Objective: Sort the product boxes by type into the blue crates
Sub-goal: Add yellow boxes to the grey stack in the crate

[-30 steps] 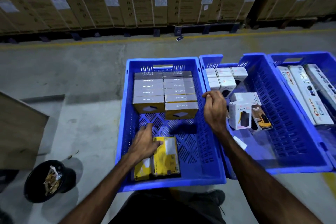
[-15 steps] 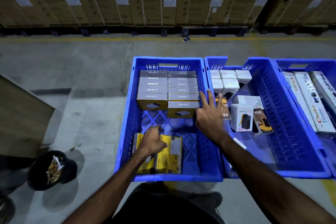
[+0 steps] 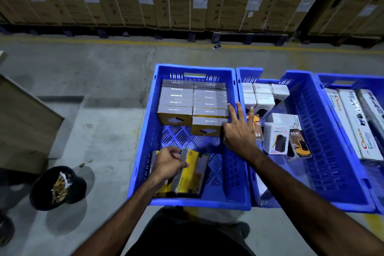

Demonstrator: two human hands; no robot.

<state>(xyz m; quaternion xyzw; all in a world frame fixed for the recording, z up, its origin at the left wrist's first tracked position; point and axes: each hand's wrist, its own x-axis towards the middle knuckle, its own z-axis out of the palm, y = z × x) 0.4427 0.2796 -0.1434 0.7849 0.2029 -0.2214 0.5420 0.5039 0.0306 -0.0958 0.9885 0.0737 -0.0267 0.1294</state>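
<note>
On a warehouse floor [image 3: 104,81], the left hand [image 3: 168,162] grasps a tilted yellow box [image 3: 192,170] in the left blue crate [image 3: 143,141] while the released right hand [image 3: 239,133] hovers by stacked Lapcare boxes [image 3: 193,104]; a slip could mix types.

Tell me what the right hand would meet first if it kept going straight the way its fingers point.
Probably the white boxes at the far end of the middle blue crate. The right hand, fingers spread, points away over the wall between the two crates; its height above them is unclear.
</note>
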